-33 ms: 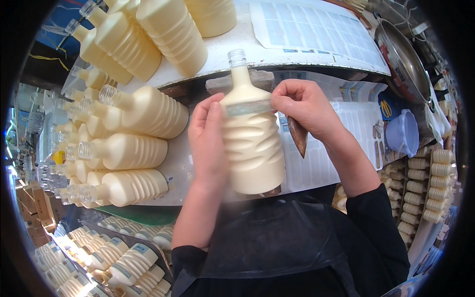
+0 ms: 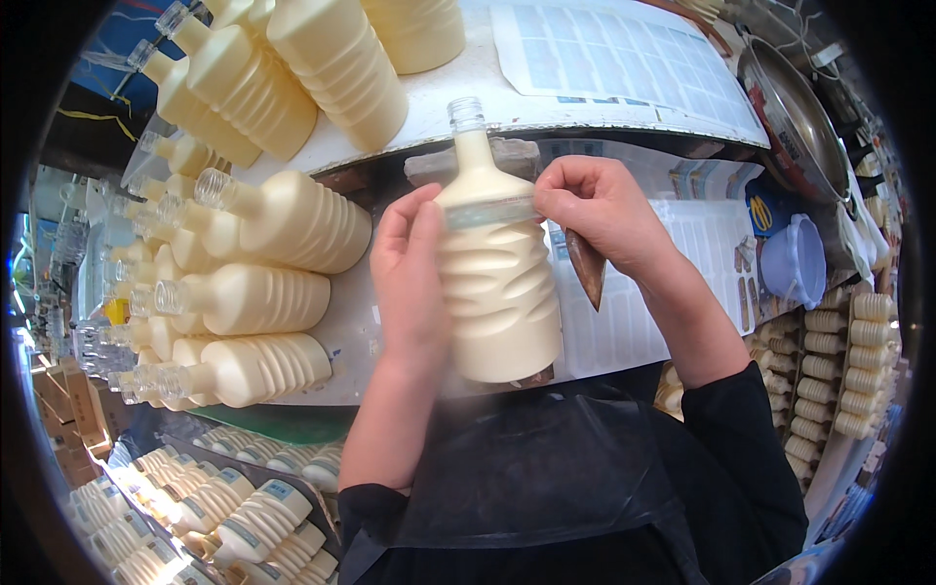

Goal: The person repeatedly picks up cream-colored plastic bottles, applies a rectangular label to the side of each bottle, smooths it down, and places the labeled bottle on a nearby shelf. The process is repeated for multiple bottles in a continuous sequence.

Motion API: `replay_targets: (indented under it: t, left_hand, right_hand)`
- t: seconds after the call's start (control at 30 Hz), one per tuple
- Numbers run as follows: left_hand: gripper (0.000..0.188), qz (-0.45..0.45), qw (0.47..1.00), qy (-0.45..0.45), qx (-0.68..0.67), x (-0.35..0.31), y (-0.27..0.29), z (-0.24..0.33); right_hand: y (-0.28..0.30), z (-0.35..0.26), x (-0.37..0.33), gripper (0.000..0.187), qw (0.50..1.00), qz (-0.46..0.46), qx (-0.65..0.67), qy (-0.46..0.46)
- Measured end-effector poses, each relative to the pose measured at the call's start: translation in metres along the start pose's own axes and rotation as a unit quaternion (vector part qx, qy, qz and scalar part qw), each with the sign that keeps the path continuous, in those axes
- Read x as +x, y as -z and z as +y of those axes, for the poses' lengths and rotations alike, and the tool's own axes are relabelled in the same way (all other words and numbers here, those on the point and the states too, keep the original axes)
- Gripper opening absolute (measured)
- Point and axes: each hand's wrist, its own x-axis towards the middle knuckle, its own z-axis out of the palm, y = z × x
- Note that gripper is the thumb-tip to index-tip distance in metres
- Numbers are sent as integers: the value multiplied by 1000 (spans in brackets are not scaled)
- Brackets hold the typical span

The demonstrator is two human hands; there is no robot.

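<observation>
A cream-coloured bottle with a ridged body and a clear threaded neck lies in front of me, its neck pointing away. A translucent label strip runs across its shoulder. My left hand grips the bottle's left side, thumb at the strip's left end. At the strip's right end, my right hand pinches with thumb and forefinger. That hand also keeps a brown, pointed, blade-like tool in its lower fingers, tip toward me; its handle end is hidden.
Similar bottles lie stacked at the left, more on the white table behind. Label sheets lie on that table and beneath my right hand. A lavender bucket and a metal pan are at the right. Labelled bottles fill the lower left.
</observation>
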Motion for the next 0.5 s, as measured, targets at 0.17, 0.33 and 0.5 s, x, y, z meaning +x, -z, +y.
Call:
replay_targets:
  t: [0.17,0.33,0.5]
  left_hand:
    - [32,14,998,-14,62,-1,-5,-1]
    - [31,29,994,-21,106,-2,-7,-1]
    - [29,35,993,-29,108,-3,-7,-3]
  right_hand:
    - [0,5,2,13,1000,10,10,5]
    - [0,13,4,16,999,26,-17,12]
    - [9,25,8,17,999,39,-8,-9]
